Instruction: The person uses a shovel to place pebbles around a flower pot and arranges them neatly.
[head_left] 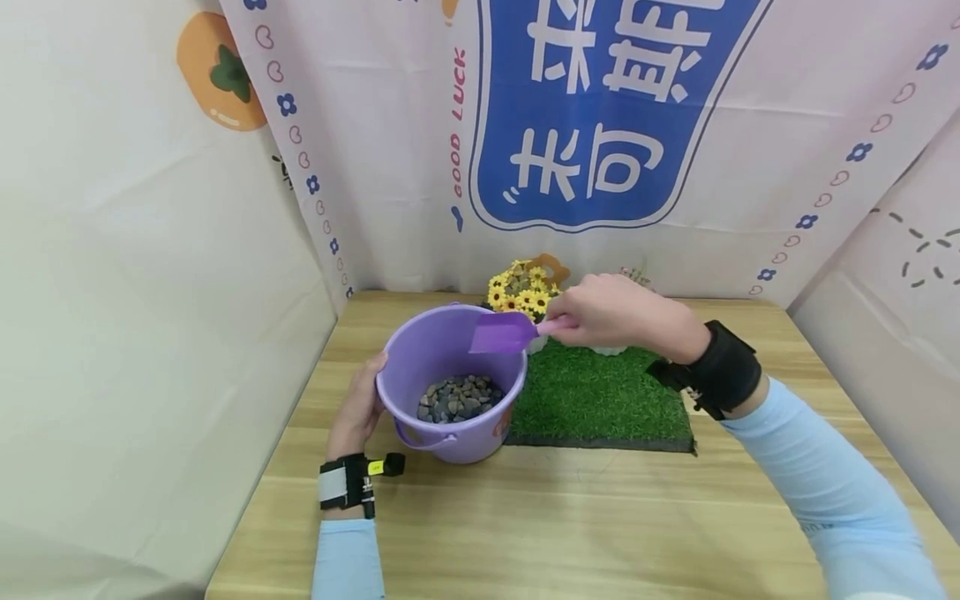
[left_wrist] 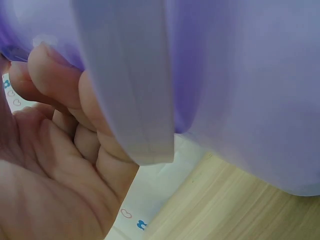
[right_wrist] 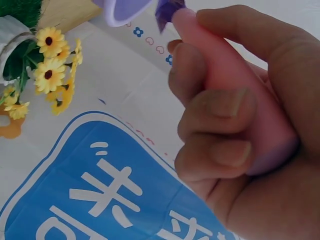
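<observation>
A light purple bucket (head_left: pixel 465 437) stands on the table, with grey and brown pebbles (head_left: pixel 459 399) across its bottom. My left hand (head_left: pixel 358 407) holds the bucket's left rim; from the left wrist, its curled fingers (left_wrist: pixel 50 75) show at the rim, partly behind the bucket's handle (left_wrist: pixel 127 85). In my right hand (head_left: pixel 603 310) is a small shovel, its pink grip (right_wrist: pixel 232 75) wrapped by the fingers. The shovel's purple blade (head_left: pixel 504 332) hangs over the right part of the bucket's mouth, above the pebbles, and no stones show on it.
Right of the bucket lies a green artificial grass mat (head_left: pixel 600 400). Behind it stand yellow flowers (head_left: pixel 525 292) in a white pot, near the shovel, and a second white pot (head_left: pixel 609 350) partly hidden by my right hand. A printed cloth (head_left: pixel 405 167) hangs behind the wooden table (head_left: pixel 570 533).
</observation>
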